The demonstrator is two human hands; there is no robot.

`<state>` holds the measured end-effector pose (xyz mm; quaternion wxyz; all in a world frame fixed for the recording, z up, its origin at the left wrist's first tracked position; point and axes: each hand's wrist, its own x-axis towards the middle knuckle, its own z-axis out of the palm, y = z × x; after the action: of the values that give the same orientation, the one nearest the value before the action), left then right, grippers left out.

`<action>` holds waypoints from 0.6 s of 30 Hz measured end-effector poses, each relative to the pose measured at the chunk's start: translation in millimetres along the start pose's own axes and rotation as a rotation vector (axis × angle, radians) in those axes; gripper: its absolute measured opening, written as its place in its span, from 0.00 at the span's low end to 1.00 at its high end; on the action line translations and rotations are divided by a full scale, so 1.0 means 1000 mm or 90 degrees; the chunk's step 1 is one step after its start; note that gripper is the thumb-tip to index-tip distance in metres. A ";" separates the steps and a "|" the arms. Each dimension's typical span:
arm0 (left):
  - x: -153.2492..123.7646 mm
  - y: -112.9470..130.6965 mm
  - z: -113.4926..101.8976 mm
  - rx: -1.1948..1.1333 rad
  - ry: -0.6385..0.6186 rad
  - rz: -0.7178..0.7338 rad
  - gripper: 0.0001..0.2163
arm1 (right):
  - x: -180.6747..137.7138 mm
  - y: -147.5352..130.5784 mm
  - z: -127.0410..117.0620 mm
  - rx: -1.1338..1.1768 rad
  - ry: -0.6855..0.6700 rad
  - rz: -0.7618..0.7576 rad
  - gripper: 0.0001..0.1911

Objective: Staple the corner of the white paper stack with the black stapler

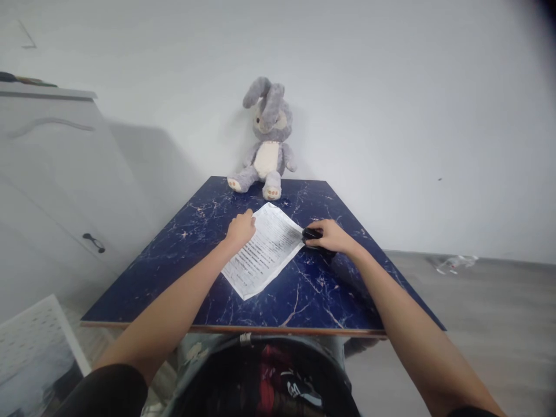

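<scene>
Head view: printed sheet (273, 246) on blue tabletop (169, 249); at the sheet's left edge, left hand (241, 229), fingers curled, grip indeterminable; at its right corner, right hand (332, 236), fingers gripping black device (310, 234).

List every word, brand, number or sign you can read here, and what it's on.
None can be read.
Printed sheet: rows of dark print, too small and blurred to read.
Shirt: a white mark at the front, too unclear to tell whether it is lettering.
Black object in the right hand: no legible marking.
Clear plastic on the floor: red specks, nothing legible.
</scene>
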<state>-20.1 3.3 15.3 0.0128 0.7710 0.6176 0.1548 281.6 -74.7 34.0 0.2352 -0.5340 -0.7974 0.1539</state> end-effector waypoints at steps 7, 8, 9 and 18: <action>0.000 0.001 0.000 -0.027 -0.006 -0.028 0.13 | 0.002 0.001 0.008 -0.017 -0.005 -0.012 0.12; 0.000 0.001 0.000 -0.028 -0.008 -0.033 0.13 | 0.003 0.001 0.010 -0.018 -0.004 -0.010 0.11; 0.000 0.001 0.001 -0.030 -0.008 -0.038 0.13 | 0.004 0.001 0.011 -0.017 -0.003 -0.009 0.11; -0.005 0.005 0.000 -0.077 -0.020 -0.071 0.13 | 0.007 -0.003 0.022 -0.010 0.015 -0.019 0.11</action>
<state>-16.1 -2.2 15.1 0.0772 0.7354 0.6490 0.1787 265.0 -69.2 18.7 0.2431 -0.5253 -0.8037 0.1378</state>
